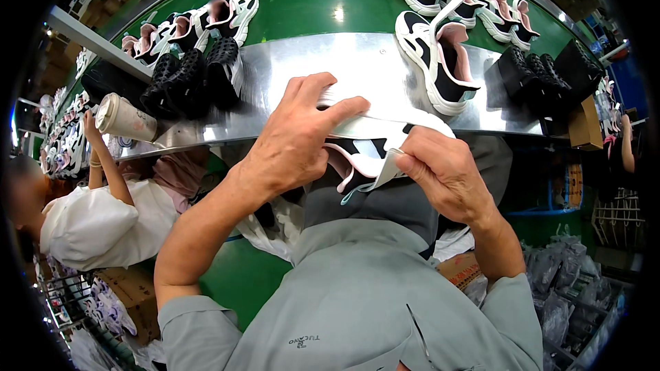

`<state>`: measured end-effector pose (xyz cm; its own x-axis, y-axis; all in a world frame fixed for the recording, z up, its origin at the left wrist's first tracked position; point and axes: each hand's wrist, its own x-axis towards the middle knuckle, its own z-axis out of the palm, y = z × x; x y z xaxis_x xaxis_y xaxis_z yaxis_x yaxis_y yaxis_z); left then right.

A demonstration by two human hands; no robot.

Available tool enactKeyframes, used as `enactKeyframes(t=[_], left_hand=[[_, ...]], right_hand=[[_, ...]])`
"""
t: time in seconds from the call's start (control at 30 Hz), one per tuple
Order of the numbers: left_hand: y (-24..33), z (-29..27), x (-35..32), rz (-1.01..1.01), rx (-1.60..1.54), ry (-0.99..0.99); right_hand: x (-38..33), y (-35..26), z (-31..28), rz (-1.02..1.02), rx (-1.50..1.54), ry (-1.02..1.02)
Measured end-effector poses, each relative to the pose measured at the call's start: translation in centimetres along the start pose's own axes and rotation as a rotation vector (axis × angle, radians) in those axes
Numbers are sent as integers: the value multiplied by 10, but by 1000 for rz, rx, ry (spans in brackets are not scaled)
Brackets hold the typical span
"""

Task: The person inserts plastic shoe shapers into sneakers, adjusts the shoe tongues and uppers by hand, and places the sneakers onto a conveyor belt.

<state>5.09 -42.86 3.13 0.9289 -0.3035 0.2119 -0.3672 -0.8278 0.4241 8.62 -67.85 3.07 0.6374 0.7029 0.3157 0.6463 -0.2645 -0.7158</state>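
Note:
A white, black and pink sneaker [371, 148] is held on its side between my hands, just over the near edge of the metal bench [282, 69]. My left hand [292, 137] grips its sole side at the left end, with thumb and forefinger spread over the white sole. On the other side my right hand [443, 172] pinches the shoe's white tongue or upper edge between thumb and fingers. A light teal pull loop hangs from the shoe's lower edge. Beyond my right hand, a matching sneaker [436, 62] stands on the bench with its tongue raised.
Sneakers stand in rows on the green surface at left [234, 17] and right [474, 0]. Black textured blocks [223, 72] line the bench's left, with more [533, 72] at right. A lidded paper cup [124, 117] sits left. A person in white [96, 220] works at far left.

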Motion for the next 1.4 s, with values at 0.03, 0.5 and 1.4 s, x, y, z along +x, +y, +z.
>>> enactKeyframes(t=[0.03, 0.5, 1.4], left_hand=[[0, -1, 1, 60, 17, 13], [-5, -6, 13, -10, -89, 52], [28, 92, 151, -209, -93, 286]], right_hand=[[3, -2, -2, 1, -3, -2], [61, -12, -10, 503, -40, -337], [58, 147, -33, -65, -479, 517]])
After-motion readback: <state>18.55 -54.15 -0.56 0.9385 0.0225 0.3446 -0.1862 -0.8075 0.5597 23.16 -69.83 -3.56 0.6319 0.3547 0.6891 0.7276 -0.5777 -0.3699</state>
